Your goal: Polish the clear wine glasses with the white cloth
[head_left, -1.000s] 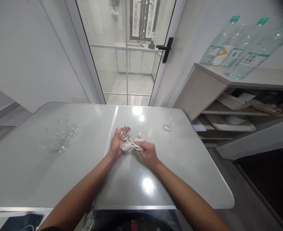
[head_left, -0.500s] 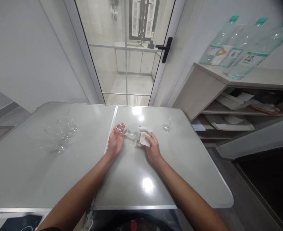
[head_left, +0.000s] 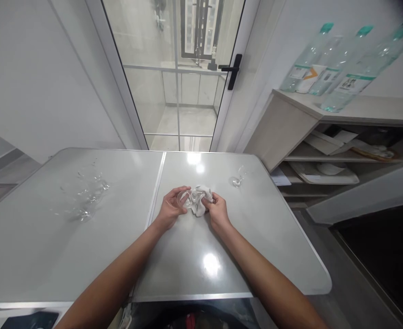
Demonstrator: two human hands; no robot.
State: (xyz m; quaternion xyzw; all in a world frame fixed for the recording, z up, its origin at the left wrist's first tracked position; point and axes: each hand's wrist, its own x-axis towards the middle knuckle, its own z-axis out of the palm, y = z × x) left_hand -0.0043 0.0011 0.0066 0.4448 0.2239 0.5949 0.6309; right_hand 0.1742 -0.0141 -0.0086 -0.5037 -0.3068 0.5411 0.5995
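My left hand (head_left: 170, 208) is curled round the bowl of a clear wine glass (head_left: 184, 199), which lies tilted toward me above the table. A crumpled white cloth (head_left: 199, 208) is bunched against the glass's right side and covers much of its stem and foot. My right hand (head_left: 217, 210) is closed on this cloth, with the thumb pressed into its folds. To the right, another clear stemmed glass (head_left: 237, 182) is on the table. Several more clear glasses (head_left: 85, 212) form a group at the left; their outlines are hard to separate.
The pale grey table (head_left: 174, 269) has a metal seam left of my hands. Behind it is a glazed door (head_left: 196, 119) with a black handle (head_left: 234, 71). At the right stands a wooden shelf unit (head_left: 290, 114) with several green-capped plastic bottles (head_left: 348, 87) on top.
My left hand has turned from palm-up under the bowl to gripping it from the side. The glass has rotated, and the cloth has shifted left, closer to the bowl.
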